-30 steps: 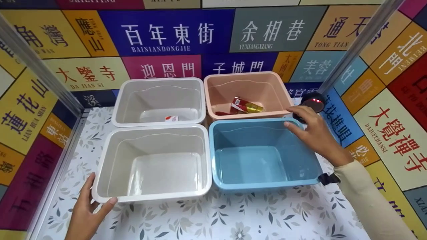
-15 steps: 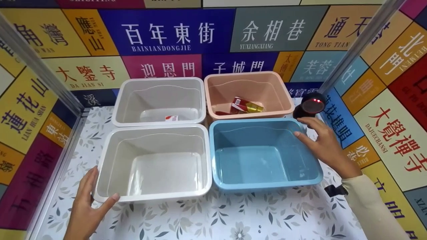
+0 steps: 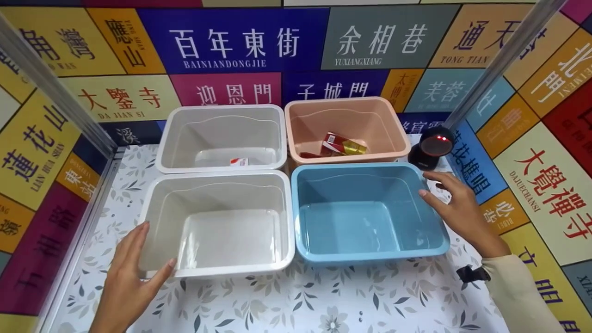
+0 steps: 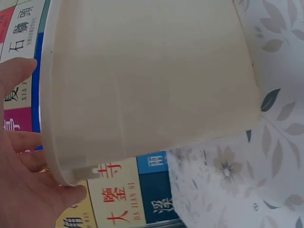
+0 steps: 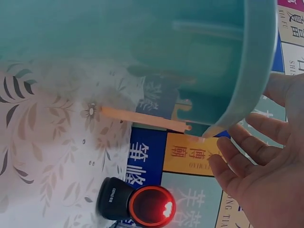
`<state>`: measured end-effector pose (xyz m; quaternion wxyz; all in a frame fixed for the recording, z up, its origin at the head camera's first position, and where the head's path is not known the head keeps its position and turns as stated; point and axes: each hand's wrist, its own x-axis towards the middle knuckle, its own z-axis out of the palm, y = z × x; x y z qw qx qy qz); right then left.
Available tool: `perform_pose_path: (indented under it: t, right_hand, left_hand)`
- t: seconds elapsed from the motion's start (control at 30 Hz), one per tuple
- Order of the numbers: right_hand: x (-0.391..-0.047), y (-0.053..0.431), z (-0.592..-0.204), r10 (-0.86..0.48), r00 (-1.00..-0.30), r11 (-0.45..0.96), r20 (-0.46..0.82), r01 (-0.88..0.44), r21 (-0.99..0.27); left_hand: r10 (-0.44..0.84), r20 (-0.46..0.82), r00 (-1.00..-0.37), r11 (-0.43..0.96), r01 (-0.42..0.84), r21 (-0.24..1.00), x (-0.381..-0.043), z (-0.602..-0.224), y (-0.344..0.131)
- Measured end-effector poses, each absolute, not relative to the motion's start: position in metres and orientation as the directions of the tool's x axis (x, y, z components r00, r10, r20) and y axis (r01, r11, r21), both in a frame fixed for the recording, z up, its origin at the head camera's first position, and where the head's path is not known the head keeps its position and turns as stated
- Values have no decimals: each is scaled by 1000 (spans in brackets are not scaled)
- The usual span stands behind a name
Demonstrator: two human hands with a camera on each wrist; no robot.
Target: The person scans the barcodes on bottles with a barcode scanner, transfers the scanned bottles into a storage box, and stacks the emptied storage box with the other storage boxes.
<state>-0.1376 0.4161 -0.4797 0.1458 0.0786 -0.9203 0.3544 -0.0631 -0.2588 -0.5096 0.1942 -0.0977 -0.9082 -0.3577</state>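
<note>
Two bins stand nearest me: a white bin (image 3: 233, 268) on the left and a blue bin (image 3: 370, 257) on the right. My left hand (image 3: 127, 277), fingers loosely spread, is at the white bin's near left corner. In the left wrist view, the hand (image 4: 33, 185) is close around the bin's rim (image 4: 50, 118); firm contact cannot be told. My right hand (image 3: 462, 212) is beside the blue bin's right rim, fingers relaxed and holding nothing. The right wrist view shows that hand (image 5: 266, 166) partly behind the blue rim (image 5: 259, 61), palm and fingers loosely bent.
Behind stand a light grey bin (image 3: 222, 125) with a small red-and-white box (image 3: 239, 162) and a peach bin (image 3: 344, 120) with red-and-yellow packs (image 3: 342, 144). A black scanner (image 3: 432, 145) glows red at the back right. Sign-printed walls enclose the floral-covered table (image 3: 277, 305).
My right hand has come off the blue bin's far right corner, moving right and towards me. My left hand has shifted slightly forward and right at the white bin's corner. The bins keep their places.
</note>
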Motion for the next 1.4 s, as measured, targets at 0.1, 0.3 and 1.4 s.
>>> perform_pose_path:
  t: [0.1, 0.3, 1.4]
  right_hand:
    - [-135, 418, -481, -35, -950, 736, 311, -235, -635]
    - [-131, 424, -487, -37, -946, 713, 322, -251, -654]
    - [-95, 427, -505, 31, -972, 604, 232, -167, -780]
  left_hand:
    - [60, 467, -882, 721, 362, 591, -65, -506, -254]
    - [98, 491, -866, 712, 405, 574, -72, -500, -245]
    - [281, 420, -863, 694, 485, 531, -96, -492, -182]
